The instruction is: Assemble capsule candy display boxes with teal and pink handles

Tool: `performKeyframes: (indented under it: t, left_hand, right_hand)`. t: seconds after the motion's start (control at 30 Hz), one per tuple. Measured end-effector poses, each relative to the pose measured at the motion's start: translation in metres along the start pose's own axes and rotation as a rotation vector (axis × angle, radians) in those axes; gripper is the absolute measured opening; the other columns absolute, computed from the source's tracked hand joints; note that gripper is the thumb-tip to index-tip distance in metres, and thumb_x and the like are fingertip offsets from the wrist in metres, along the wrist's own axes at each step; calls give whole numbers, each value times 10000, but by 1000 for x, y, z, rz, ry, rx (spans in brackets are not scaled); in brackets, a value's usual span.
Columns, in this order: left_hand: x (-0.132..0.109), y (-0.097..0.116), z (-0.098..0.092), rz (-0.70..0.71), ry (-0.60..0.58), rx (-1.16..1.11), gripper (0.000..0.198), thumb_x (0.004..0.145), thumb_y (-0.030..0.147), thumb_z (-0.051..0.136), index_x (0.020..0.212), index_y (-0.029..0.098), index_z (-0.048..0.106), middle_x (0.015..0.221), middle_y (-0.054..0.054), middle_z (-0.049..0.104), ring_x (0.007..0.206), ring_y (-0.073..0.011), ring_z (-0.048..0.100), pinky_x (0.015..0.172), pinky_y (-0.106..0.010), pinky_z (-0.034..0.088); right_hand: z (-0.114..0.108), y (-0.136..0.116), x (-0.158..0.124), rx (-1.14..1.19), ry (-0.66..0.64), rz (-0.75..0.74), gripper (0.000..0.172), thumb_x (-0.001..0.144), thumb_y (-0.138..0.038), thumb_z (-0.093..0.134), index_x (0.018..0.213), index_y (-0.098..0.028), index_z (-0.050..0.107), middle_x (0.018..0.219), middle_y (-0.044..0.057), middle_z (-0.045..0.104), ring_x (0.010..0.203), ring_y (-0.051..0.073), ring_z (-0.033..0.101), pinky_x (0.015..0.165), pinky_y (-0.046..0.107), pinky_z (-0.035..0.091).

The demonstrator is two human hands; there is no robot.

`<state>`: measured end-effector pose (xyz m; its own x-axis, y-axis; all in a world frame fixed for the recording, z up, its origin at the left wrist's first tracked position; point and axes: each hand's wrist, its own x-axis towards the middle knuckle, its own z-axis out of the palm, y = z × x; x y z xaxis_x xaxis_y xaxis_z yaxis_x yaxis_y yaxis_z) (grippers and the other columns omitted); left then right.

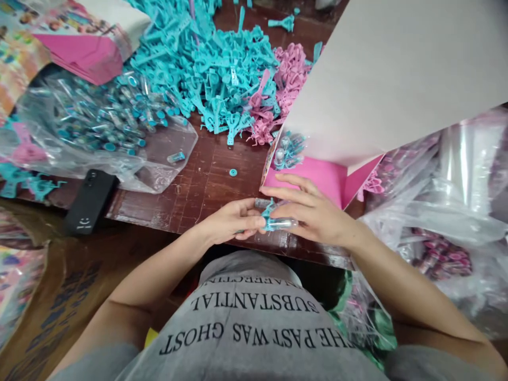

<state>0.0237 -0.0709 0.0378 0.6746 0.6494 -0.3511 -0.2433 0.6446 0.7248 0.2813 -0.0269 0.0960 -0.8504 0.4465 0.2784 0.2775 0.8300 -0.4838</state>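
Note:
Close to the table's near edge, my left hand pinches a turquoise plastic piece with a clear tube fixed to it. My right hand reaches in from the other side, its fingers around the tube end and partly hiding the piece. Just beyond the right hand stands an open box with a pink inside. Several turquoise pieces with clear tubes lie in its left corner. A small turquoise toothed disc rests on the table left of the box.
Turquoise plastic pieces are heaped at the back, with pink ones beside them. A clear bag of blue-capped tubes lies left. A black phone overhangs the table edge. Plastic bags stand right; a cardboard box sits lower left.

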Motion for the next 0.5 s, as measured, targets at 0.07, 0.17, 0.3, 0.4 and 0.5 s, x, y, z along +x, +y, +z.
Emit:
performKeyframes:
  t: [0.07,0.17,0.3,0.4,0.5]
  left_hand:
    - [10,-2,-4,199,124,145,702,886,694,766,1327,170,612,1068,-107,733,735,-125,632,556,-214,471]
    - [31,-10,-19,439,487,539,807,882,734,744,1455,210,526,1412,-177,653,1072,-244,689,809,-340,596]
    - [69,-22,-26,511,656,1084,999,777,546,929,1551,195,404,1499,-200,572,1298,-364,621,1056,-523,556]
    - [89,-27,-19,484,684,1271,800,827,357,913,1451,154,455,1386,-196,622,1334,-399,609,1103,-568,517]
    - [94,-27,-13,425,718,1329,664,832,324,907,1325,161,492,1284,-167,655,1256,-397,646,1052,-569,524]
  right_hand:
    - [-15,0,-8,49,33,121,225,1036,-365,676,1246,-290,706,1366,42,764,1332,257,679,1106,477,569]
    - [-27,5,-17,-53,179,381,276,1024,-412,682,1254,-259,695,1120,39,819,910,210,780,809,362,619]
    - [-19,22,-10,-343,67,553,291,1069,-419,578,1256,-235,704,1178,83,814,1016,271,775,761,364,571]
    - [-16,27,0,-441,-141,587,325,1077,-402,539,1327,-251,682,1175,93,813,1023,288,767,710,345,522]
    - [-20,23,11,-443,-270,579,349,1078,-412,535,1369,-265,659,1133,88,814,973,276,762,674,329,477]
